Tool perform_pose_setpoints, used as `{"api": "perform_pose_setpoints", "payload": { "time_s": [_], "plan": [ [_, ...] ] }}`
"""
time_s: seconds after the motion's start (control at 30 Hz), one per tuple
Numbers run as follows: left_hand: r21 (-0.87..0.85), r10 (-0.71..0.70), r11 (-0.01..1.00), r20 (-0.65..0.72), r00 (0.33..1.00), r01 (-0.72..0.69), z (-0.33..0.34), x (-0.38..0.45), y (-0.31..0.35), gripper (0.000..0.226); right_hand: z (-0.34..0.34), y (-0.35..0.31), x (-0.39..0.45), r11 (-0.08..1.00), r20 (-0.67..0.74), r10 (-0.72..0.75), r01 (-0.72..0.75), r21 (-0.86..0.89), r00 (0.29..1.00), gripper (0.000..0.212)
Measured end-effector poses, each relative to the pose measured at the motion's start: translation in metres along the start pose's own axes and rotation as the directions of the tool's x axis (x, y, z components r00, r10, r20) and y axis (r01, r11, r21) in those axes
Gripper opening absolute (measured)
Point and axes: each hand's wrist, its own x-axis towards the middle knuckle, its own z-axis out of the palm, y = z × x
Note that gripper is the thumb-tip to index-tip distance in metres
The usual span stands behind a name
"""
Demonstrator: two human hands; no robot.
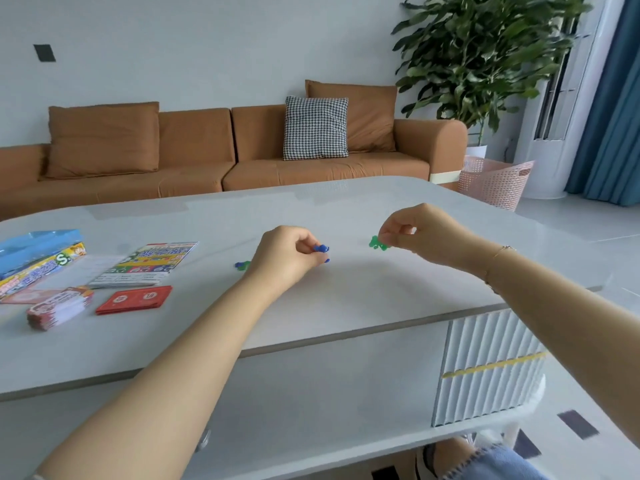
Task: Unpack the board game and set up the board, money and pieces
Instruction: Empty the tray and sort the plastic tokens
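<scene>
From my head cam: my left hand (287, 259) is pinching a blue piece (321, 249) just over the table (346, 306), and my right hand (412, 233) pinches a green piece (377, 242). Folded board (152, 263) sits well off to my left, so the left hand's nearer, I'd say.

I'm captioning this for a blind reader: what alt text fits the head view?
Over a pale table, the left hand pinches a blue game piece and the right hand pinches a green game piece. A folded board, red cards and a money stack lie to the left.
</scene>
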Motion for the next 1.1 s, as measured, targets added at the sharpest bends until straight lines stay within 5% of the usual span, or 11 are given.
{"api": "perform_pose_setpoints", "payload": {
  "time_s": [0.2, 0.73, 1.1],
  "plan": [
    [0.114, 0.067, 0.990, 0.156, 0.985, -0.086, 0.048, 0.013, 0.033, 0.007, -0.009, 0.043, -0.017, 0.992, -0.045, 0.100, -0.103, -0.075, 0.994, 0.007],
    [0.131, -0.001, 0.991, 0.047, 0.999, -0.005, 0.100, 0.056, 0.047, 0.014, -0.001, 0.058, 0.004, 0.906, -0.196, 0.309, -0.351, -0.237, 0.931, 0.016],
    [0.175, 0.005, 0.985, -0.012, 1.000, -0.002, 0.101, 0.055, 0.046, 0.020, -0.001, 0.052, -0.005, 0.897, -0.249, 0.327, -0.382, -0.223, 0.912, 0.016]
  ]
}}
